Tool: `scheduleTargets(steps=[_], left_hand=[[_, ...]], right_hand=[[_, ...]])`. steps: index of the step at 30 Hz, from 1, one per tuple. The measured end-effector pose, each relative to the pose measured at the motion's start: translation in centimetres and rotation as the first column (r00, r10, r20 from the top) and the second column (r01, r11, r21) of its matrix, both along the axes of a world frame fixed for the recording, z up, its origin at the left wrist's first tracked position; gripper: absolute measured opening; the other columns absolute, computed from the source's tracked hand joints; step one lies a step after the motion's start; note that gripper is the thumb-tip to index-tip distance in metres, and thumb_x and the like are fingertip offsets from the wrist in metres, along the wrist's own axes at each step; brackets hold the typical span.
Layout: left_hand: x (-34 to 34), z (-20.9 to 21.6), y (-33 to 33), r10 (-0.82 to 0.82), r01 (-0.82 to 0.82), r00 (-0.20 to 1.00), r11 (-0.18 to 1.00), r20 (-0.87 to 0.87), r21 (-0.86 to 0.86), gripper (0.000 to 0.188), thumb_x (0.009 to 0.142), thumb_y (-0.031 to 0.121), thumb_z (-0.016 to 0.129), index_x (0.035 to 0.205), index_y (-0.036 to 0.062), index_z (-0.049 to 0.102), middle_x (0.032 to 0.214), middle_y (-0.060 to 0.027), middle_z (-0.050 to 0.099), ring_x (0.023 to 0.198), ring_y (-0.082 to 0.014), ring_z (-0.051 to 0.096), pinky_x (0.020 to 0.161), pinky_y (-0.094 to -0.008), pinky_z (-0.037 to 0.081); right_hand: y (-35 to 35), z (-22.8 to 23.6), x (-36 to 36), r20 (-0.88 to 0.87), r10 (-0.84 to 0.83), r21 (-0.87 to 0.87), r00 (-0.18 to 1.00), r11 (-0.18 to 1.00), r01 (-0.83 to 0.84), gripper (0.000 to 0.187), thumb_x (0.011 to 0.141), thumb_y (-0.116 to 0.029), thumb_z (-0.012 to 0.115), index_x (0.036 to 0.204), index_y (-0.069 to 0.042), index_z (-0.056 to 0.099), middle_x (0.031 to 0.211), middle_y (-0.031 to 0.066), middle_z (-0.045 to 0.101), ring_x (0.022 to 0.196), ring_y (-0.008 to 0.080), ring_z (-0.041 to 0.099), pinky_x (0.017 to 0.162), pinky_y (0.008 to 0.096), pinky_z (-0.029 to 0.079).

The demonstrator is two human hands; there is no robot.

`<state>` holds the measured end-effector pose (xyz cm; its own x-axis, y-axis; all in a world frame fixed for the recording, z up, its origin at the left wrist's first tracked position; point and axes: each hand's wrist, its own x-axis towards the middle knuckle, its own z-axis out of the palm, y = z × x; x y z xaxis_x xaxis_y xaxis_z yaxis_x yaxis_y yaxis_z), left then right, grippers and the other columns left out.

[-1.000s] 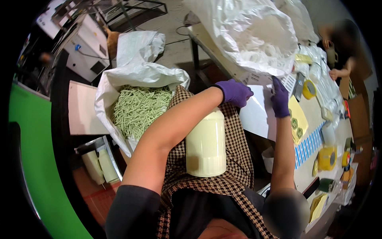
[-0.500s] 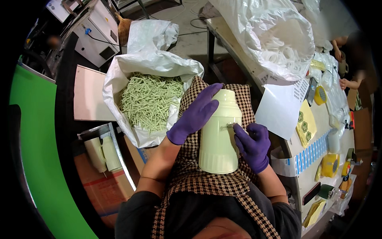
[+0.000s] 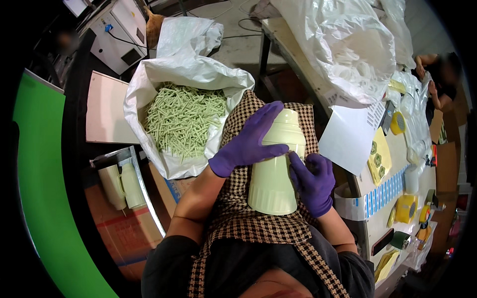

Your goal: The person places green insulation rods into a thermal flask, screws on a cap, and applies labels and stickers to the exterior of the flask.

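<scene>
A pale yellow-green thermos flask (image 3: 274, 186) lies on my lap, its narrow neck pointing away from me. My left hand (image 3: 248, 141), in a purple glove, holds its upper body, fingers along the left side and thumb across the front. Beside the thumb tip, the index finger and thumb of my right hand (image 3: 314, 185), gloved too, are closed at the flask's side. Whatever small thing they pinch is mostly hidden now. Under the flask spreads my brown-and-black checked apron (image 3: 258, 229).
Left of my lap stands a white sack (image 3: 136, 94) of short pale green rods (image 3: 184, 119). Two similar flask bodies (image 3: 131, 186) sit lower left. On the right-hand table are a sack of clear rings (image 3: 355, 59), paper (image 3: 348, 131), tape rolls (image 3: 406, 208) and a phone (image 3: 382, 242). Another person (image 3: 439, 89) is far right.
My left hand has slid over the flask, bringing its thumb across to the right fingertips. The small metal piece seen there earlier is now mostly covered. The flask has tilted slightly.
</scene>
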<state>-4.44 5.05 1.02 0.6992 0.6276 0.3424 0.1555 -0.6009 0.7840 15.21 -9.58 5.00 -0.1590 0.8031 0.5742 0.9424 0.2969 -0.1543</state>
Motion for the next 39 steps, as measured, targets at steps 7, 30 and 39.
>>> scheduleTargets(steps=[7, 30, 39], left_hand=[[-0.7, 0.6, 0.1, -0.036, 0.03, 0.998, 0.994, -0.057, -0.107, 0.104, 0.083, 0.034, 0.082, 0.162, 0.0012, 0.022, 0.166, -0.0191, 0.027, 0.155, -0.0322, 0.024, 0.126, -0.0404, 0.018], [7.0, 0.7, -4.7, -0.024, 0.221, 0.897, 0.89, 0.442, -0.4, 0.07, 0.097, 0.034, 0.065, 0.152, -0.0029, 0.04, 0.151, -0.018, 0.049, 0.142, -0.0305, 0.046, 0.121, -0.0445, 0.033], [-2.4, -4.1, -5.6, 0.382, -0.044, 0.812, 0.795, 0.442, -0.605, 0.037, 0.102, 0.011, 0.06, 0.136, -0.004, 0.057, 0.132, -0.0177, 0.066, 0.121, -0.027, 0.065, 0.107, -0.0412, 0.05]], right_hand=[[-0.5, 1.3, 1.1, 0.144, 0.007, -0.184, 0.99, 0.983, 0.02, 0.047, 0.085, -0.021, 0.075, 0.131, -0.027, 0.069, 0.098, 0.0061, 0.054, 0.081, 0.0238, 0.058, 0.06, 0.0346, 0.051], [-5.9, -4.1, 21.6, -0.808, 0.106, 0.08, -0.579, 0.994, 0.07, 0.053, 0.113, -0.039, 0.035, 0.154, -0.006, 0.037, 0.148, 0.0149, 0.053, 0.132, 0.0253, 0.055, 0.112, 0.0405, 0.047], [-1.3, -6.1, 33.8, -0.57, -0.113, -0.053, 0.814, 0.994, 0.101, 0.044, 0.106, -0.008, 0.044, 0.151, -0.002, 0.045, 0.152, 0.0135, 0.053, 0.136, 0.024, 0.053, 0.117, 0.0385, 0.038]])
